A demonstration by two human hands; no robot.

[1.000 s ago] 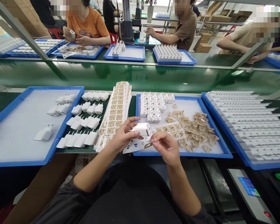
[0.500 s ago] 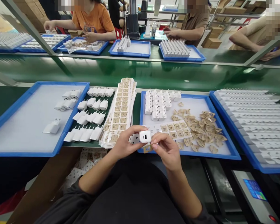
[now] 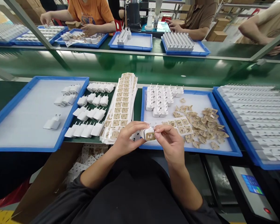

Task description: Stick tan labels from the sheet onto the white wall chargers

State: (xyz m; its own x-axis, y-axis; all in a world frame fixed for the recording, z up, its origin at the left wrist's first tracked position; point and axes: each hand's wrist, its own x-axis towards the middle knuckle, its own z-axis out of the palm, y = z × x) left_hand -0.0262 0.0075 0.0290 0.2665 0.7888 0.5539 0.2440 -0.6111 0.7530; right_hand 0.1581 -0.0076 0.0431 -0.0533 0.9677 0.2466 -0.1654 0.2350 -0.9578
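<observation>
My left hand (image 3: 127,138) is closed around a small white USB charger (image 3: 143,133), thumb below and fingers above. A tan die-cut sticker (image 3: 150,136) covers the charger's near face, where I cannot tell whether it is fully stuck down. At its right edge, the thumb and forefinger of my right hand (image 3: 171,143) pinch the sticker. Behind my right hand, a partly used sticker sheet (image 3: 180,125) lies in a blue tray (image 3: 224,124), among many loose tan pieces (image 3: 200,126) and rows of white chargers (image 3: 156,99).
Stacked sticker sheets (image 3: 122,99) lie left of that tray. Further left are rows of two-pin chargers (image 3: 85,129) and another blue tray (image 3: 25,118) holding several. A full tray (image 3: 252,124) stands right. Beyond the green conveyor (image 3: 102,63), co-workers sit at more trays.
The tan sticker has moved up from below the charger to its near face, covering the ports that showed before. The charger has tilted slightly, and the view has shifted a little.
</observation>
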